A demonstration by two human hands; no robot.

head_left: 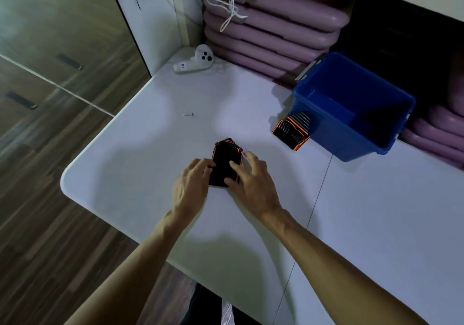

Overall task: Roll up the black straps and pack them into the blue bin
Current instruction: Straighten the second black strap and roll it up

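Observation:
A black strap with orange trim [226,162] lies partly rolled on the white table [150,164], in the middle of the view. My left hand [190,181] grips its left edge with curled fingertips. My right hand [253,177] pinches its right side, thumb under the near end and fingers on top. A second black strap with orange edging [291,131] lies flat against the near left wall of the blue bin [326,133]. The bin stands at the back right, and its shadowed inside shows nothing.
A white hand controller [194,62] lies at the table's back left corner. A small screw [188,115] lies left of the centre. Stacked purple pads [263,35] fill the shelf behind the bin. White cords [231,5] hang over them. The table's rounded corner is at left.

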